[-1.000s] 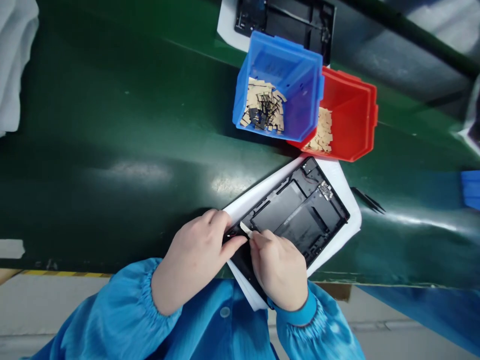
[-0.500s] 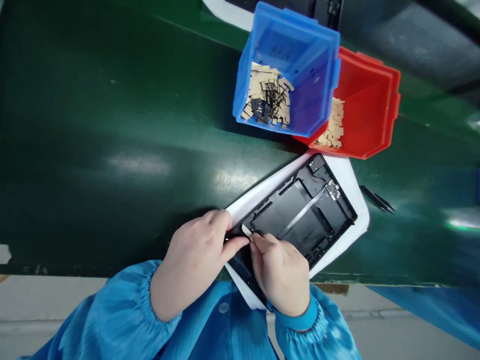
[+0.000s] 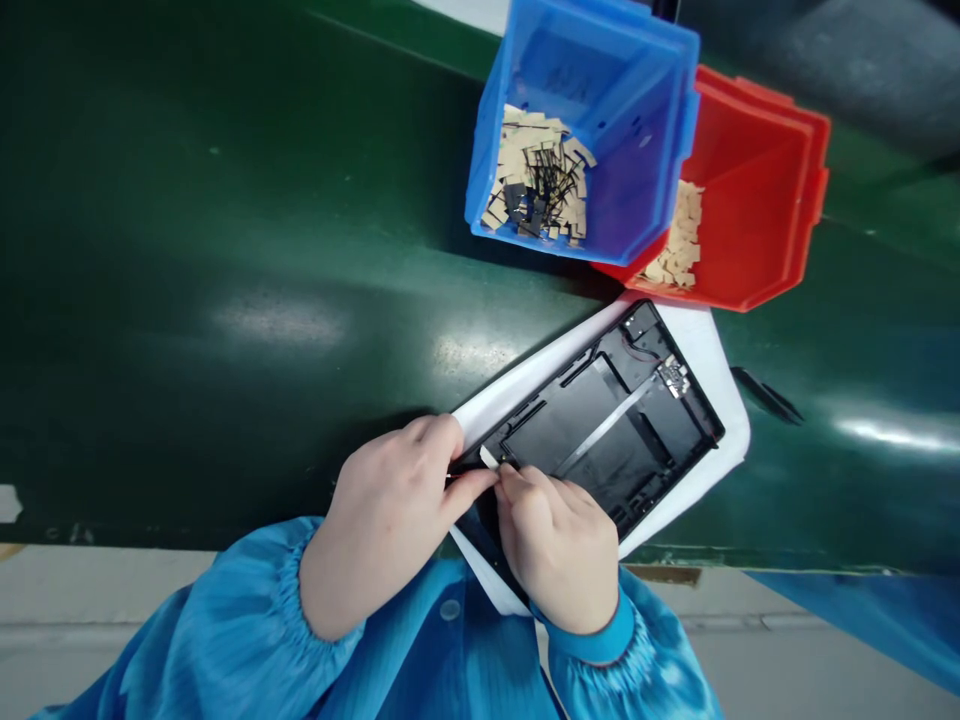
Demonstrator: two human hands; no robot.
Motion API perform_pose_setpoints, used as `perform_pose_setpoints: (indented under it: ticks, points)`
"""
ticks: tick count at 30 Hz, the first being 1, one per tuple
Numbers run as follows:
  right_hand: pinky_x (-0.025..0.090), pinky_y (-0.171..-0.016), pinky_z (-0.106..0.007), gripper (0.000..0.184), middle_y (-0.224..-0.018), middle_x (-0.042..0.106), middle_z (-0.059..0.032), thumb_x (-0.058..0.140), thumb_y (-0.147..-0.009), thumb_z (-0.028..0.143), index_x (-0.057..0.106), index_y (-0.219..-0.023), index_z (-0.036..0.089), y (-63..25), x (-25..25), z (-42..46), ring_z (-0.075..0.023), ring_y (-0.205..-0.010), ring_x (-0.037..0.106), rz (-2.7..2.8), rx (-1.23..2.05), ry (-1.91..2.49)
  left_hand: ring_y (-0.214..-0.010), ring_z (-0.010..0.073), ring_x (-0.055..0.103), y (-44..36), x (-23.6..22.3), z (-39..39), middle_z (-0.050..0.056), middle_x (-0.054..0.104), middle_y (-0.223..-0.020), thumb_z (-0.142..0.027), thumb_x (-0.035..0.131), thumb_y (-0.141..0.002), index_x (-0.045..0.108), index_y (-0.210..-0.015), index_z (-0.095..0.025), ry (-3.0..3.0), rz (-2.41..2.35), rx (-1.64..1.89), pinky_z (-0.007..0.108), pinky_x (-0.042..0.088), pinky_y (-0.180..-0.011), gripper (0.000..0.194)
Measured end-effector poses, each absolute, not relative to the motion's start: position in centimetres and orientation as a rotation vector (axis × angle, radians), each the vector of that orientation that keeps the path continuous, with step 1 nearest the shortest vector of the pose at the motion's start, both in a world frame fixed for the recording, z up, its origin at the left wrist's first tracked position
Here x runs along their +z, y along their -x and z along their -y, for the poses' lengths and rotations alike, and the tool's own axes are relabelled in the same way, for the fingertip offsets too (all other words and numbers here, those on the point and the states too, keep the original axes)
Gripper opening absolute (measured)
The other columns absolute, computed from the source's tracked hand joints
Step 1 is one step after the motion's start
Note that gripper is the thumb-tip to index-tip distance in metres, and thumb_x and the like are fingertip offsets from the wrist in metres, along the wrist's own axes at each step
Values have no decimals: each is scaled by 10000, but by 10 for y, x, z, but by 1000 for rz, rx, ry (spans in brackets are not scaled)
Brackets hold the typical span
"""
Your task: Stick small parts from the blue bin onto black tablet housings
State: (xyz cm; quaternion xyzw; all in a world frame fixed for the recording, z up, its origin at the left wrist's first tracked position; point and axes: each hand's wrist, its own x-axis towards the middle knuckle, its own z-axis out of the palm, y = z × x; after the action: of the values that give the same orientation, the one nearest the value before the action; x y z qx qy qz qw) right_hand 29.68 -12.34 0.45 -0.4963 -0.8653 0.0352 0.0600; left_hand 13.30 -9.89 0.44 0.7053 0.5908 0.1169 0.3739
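A black tablet back housing (image 3: 562,430) lies at a slant on a white sheet (image 3: 731,425), open side up. A pale flat ribbon cable runs along its inside to a small circuit board (image 3: 673,376). My left hand (image 3: 401,500) grips the housing's near left end, its thumb reaching inward to the other hand's fingertips. My right hand (image 3: 559,545) is closed in a pinch over that end. A small pale strip (image 3: 489,457) sticks out at the pinching fingertips. My fingers hide the exact contact and part of the housing.
Beyond the housing stands a blue bin (image 3: 630,160) with pale tabs and thin black leads. Beside it, a red bin (image 3: 757,210) holds pale pieces. Black tweezers (image 3: 767,396) lie right of the sheet. The green table's (image 3: 187,250) front edge runs near my sleeves.
Both hands keep nearly the same pose at the housing's near end. The view has shifted slightly, so the bins and tweezers appear a little farther right.
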Motion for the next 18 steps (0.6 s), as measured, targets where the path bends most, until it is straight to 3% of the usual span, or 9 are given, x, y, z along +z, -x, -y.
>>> perform_pose_setpoints:
  ticks: [5, 18]
  points:
    - [299, -538, -270, 169, -618, 557, -16, 399, -919, 144, 550, -844, 139, -296, 5, 124, -134, -527, 438, 2631, 118, 1510, -567, 98, 495, -133, 4, 100, -59, 502, -668, -304, 587, -826, 412, -732, -208, -1805, -1508, 271, 240, 313, -489, 221]
    - [288, -537, -263, 210, -586, 511, -10, 392, -912, 136, 562, -791, 147, -295, 3, 123, -134, -507, 377, 2649, 151, 1540, -568, 111, 508, -135, 9, 97, -57, 498, -644, -305, 580, -833, 412, -721, -207, -1791, -1528, 194, 253, 308, -509, 225]
